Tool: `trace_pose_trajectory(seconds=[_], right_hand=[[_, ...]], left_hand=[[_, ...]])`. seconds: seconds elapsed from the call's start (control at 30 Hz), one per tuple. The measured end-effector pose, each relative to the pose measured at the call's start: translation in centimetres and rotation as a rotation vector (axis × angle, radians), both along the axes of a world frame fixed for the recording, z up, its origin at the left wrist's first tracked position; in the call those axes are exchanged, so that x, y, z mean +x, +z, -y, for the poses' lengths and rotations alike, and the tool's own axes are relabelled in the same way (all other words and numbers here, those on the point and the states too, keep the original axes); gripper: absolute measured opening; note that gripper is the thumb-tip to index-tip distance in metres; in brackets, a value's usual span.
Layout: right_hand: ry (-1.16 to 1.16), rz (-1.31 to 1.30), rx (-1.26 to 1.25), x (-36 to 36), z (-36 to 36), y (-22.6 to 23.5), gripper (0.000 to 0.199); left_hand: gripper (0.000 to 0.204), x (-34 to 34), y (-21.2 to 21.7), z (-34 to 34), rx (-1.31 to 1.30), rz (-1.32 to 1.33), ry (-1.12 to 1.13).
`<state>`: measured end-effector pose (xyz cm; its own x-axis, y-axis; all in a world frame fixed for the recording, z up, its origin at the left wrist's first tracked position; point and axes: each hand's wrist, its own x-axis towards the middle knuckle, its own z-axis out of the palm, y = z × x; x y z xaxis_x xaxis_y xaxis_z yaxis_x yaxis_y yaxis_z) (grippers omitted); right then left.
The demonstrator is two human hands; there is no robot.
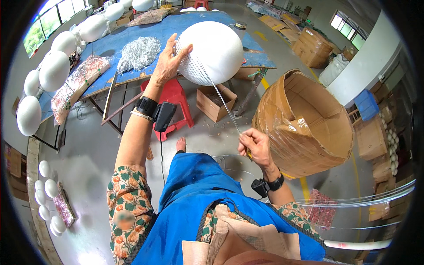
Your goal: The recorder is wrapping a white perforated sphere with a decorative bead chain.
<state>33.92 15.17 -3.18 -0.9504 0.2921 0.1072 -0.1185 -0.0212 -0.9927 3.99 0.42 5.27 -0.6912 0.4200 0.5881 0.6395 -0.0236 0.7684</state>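
A large smooth white ball (216, 48) is in front of me at the edge of the blue table. Rows of small silvery beads (194, 70) wrap its lower left side. My left hand (168, 62) grips the ball's left side, thumb and fingers pressed over the beads. From the ball's underside a bead string (227, 108) runs taut down to my right hand (256, 145), whose closed fingers pinch its end. Something yellow shows under those fingers, too covered to name.
A big open cardboard carton (304, 128) stands to the right. Under the blue table (176, 26) are a red stool (172, 104) and a small box (215, 104). A heap of white strands (139, 53) lies on top. White balls on sticks (55, 70) line the left.
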Motion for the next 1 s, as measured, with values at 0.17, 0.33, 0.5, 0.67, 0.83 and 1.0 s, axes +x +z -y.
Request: trace_pose_trajectory(seconds=[0.17, 0.33, 0.5, 0.67, 0.83, 1.0], right_hand=[[-0.011, -0.013, -0.053, 0.4, -0.1, -2.0, 0.018], [0.095, -0.034, -0.520, -2.0, -2.4, -3.8, 0.017], [0.285, 0.026, -0.890, -3.0, -3.9, -5.1, 0.016], [0.175, -0.020, -0.639, -3.1, -3.1, -4.7, 0.015], [0.049, -0.042, -0.326, -4.1, -2.8, -4.5, 0.018], [0.048, -0.042, -0.331, -5.5, -2.9, -4.1, 0.019]], left_hand=[[0.084, -1.1, 0.4, 0.0, 0.036, -0.026, 0.180], [0.079, -1.5, 0.8, -0.3, 0.012, -0.096, 0.272], [0.076, -2.0, 0.3, -0.5, 0.001, -0.134, 0.297], [0.069, -1.8, 0.6, -0.7, 0.016, -0.176, 0.355], [0.044, -1.8, 1.1, -1.1, 0.024, -0.056, 0.245], [0.041, -1.2, 0.6, -1.5, 0.004, 0.018, 0.289]])
